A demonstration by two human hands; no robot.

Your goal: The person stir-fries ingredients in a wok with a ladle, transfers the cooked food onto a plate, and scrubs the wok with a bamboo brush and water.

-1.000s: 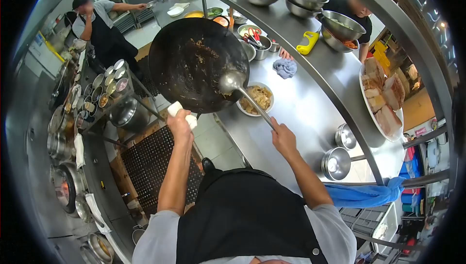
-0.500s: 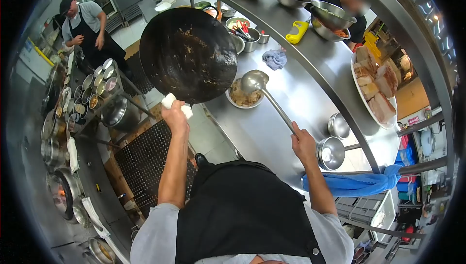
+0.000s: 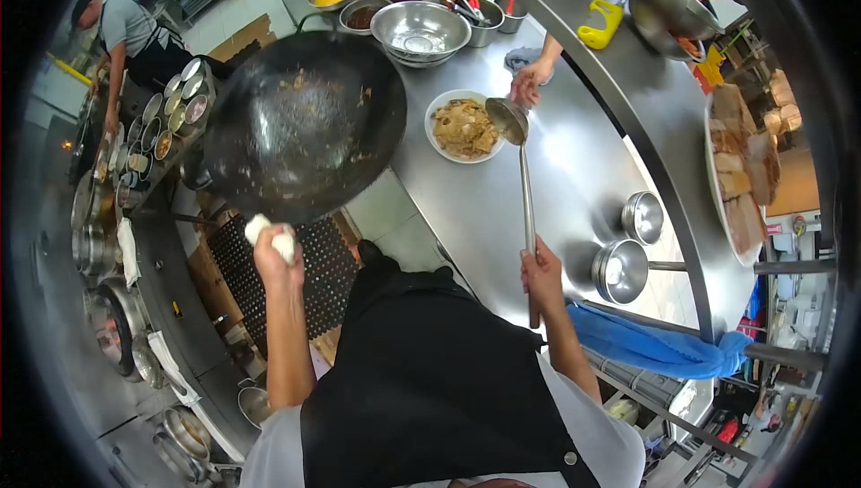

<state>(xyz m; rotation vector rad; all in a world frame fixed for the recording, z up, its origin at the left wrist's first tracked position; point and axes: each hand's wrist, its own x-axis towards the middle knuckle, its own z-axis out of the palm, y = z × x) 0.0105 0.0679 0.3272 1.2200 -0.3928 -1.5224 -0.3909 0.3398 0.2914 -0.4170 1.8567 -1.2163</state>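
Note:
A large dark wok (image 3: 305, 125) with food scraps inside is tilted over the floor, left of the steel table. My left hand (image 3: 278, 255) is closed around a white cloth (image 3: 271, 235) at the wok's near edge. In my right hand (image 3: 542, 274) is the handle of a long metal ladle (image 3: 508, 120), its bowl just right of a white plate (image 3: 465, 126) of brownish-yellow cooked food on the table. Another person's hand (image 3: 534, 75) reaches in beside the ladle bowl.
Stacked steel bowls (image 3: 421, 30) stand behind the plate, more bowls (image 3: 621, 271) at the right. A metal shelf frame (image 3: 619, 120) crosses above the table. A co-worker (image 3: 134, 30) bends over the left counter. A blue cloth (image 3: 650, 344) hangs at the right.
The wok and my left hand have moved left and down. The ladle has shifted right, away from above the food. The other person's hand has come in; the left co-worker now bends forward.

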